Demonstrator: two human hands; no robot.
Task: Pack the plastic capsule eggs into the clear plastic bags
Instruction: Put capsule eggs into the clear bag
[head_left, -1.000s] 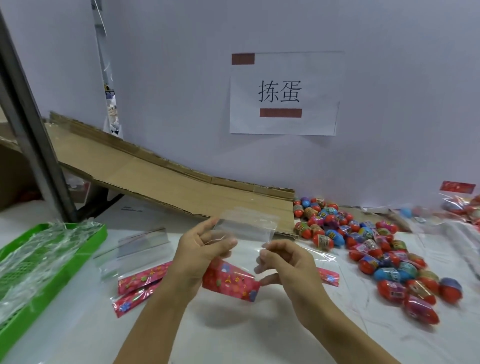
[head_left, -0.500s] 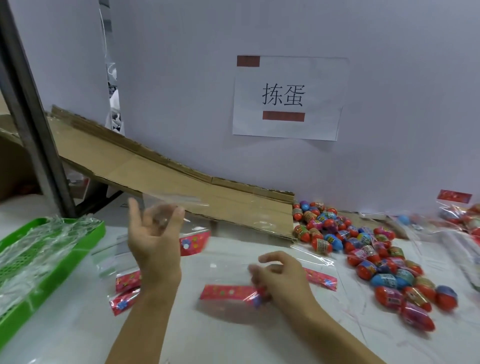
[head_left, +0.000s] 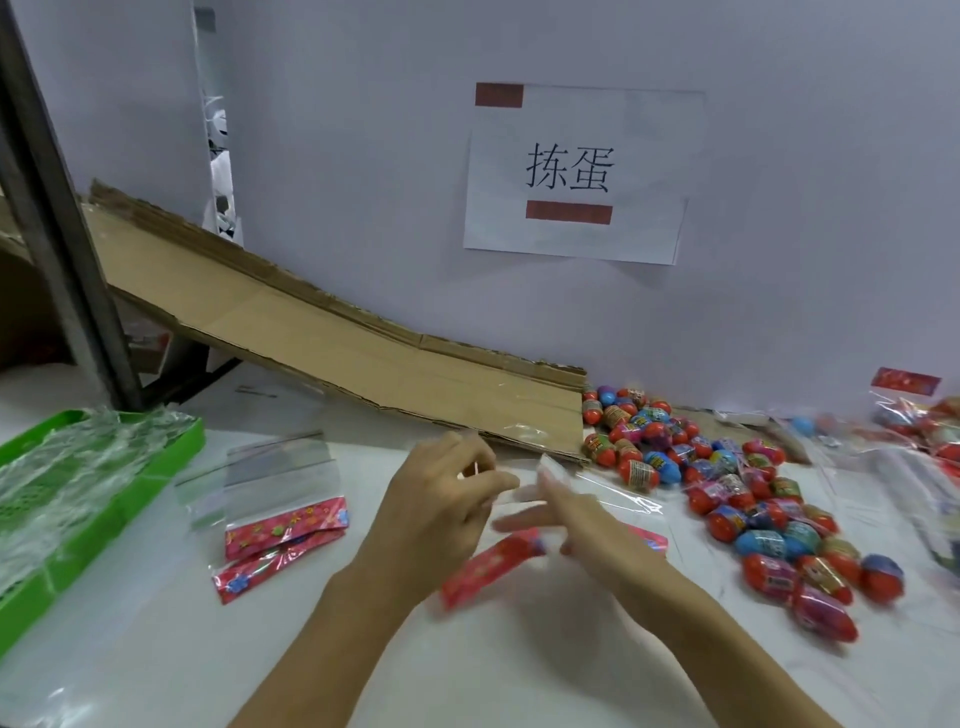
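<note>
The white tabletop (head_left: 156, 649) carries everything, backed by a pale wall with a paper sign (head_left: 579, 174) taped to it. A long cardboard ramp (head_left: 332, 338) slopes down from the upper left toward the middle, its low end just beside a heap of plastic capsule eggs (head_left: 727, 499), mostly red with some blue, spread across the right part of the tabletop. At the left edge sits a green tray (head_left: 130, 483) filled with crumpled clear film. Between the tray and the hands lie clear plastic bags (head_left: 283, 478) with red patterned header strips, flat and overlapping. More bags, some apparently already holding eggs, rest at the far right (head_left: 914, 415). The left hand (head_left: 436, 514) is raised near the centre with fingers loosely curled, seeming to pinch the upper edge of a clear bag with a red header (head_left: 488, 566) that hangs between both hands; motion blur makes the grip hard to confirm. The right hand (head_left: 582, 525) is just beside it, fingers extended and blurred, and whether it holds the bag cannot be told.
</note>
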